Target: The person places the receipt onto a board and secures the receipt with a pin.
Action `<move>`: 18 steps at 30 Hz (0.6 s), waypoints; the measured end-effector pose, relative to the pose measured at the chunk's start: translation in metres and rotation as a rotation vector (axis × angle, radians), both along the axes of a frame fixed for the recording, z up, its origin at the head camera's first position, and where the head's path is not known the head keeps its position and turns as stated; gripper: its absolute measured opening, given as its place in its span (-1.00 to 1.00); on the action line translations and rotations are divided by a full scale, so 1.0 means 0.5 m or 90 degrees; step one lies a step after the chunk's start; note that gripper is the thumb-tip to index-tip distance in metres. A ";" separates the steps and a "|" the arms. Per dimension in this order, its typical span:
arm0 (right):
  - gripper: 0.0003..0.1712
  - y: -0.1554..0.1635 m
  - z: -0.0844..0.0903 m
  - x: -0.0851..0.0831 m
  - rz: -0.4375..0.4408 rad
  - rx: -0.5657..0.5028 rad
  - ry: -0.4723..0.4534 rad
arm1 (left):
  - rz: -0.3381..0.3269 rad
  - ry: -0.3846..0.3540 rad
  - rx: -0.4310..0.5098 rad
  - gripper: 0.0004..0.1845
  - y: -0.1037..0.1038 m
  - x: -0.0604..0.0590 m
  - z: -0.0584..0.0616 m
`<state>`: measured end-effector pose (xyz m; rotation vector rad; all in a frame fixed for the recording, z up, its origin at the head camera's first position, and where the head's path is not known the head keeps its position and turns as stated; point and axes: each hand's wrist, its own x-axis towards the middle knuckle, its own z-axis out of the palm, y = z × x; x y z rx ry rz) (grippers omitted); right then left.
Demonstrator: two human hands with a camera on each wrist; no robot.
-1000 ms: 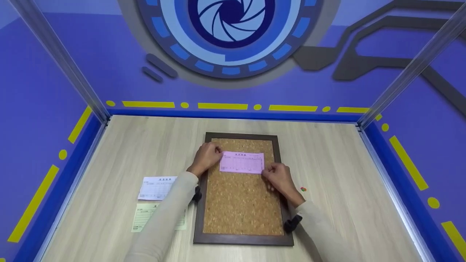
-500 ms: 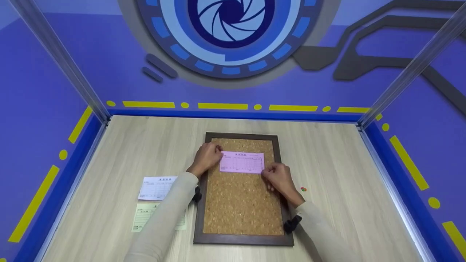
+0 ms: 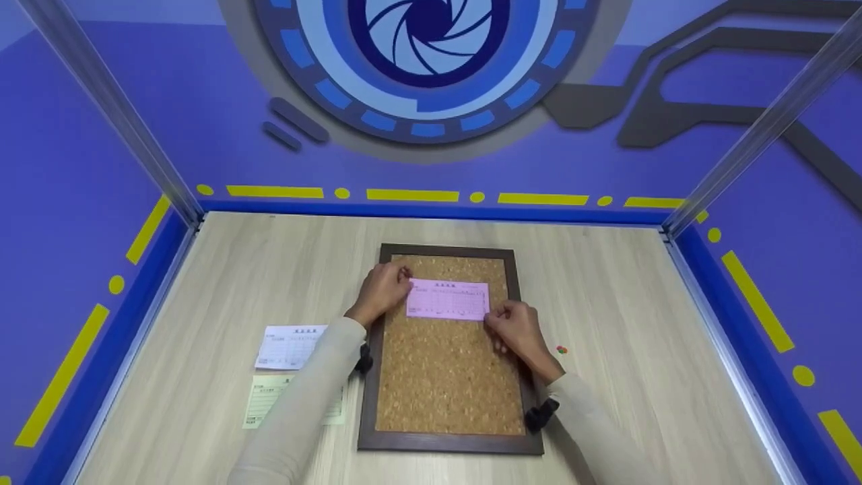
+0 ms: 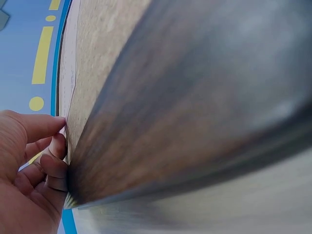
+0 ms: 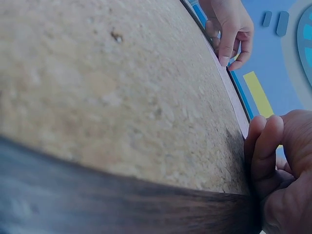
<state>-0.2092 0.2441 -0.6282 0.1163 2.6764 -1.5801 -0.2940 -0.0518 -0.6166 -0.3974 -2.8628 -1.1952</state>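
A pink printed form slip (image 3: 448,300) lies across the upper part of a cork board (image 3: 450,377) with a dark brown wooden frame. My left hand (image 3: 384,291) pinches the slip's left edge between thumb and forefinger. At the lower right corner of the slip, my right hand (image 3: 520,330) pinches it, with the other fingers curled over the board's right side. In the left wrist view the left hand (image 4: 34,168) is beside the board's surface. The right wrist view shows the right hand (image 5: 285,165) close up, and the slip (image 5: 234,95) as a thin strip edge-on.
Left of the board, a white form slip (image 3: 286,347) and a green form slip (image 3: 266,397) lie on the wooden table (image 3: 606,289), partly hidden by the left sleeve. A small cluster of coloured pieces (image 3: 561,349) lies right of the board. Blue-purple walls (image 3: 431,162) surround the table.
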 end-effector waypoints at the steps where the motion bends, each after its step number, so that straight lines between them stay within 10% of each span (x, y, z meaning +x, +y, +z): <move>1: -0.85 0.001 0.001 0.001 0.002 -0.005 0.001 | -0.001 0.002 -0.001 -0.86 0.000 0.000 0.000; 18: -0.93 0.050 0.032 0.045 0.051 -0.112 0.056 | -0.014 -0.017 -0.035 -0.90 0.001 0.006 0.012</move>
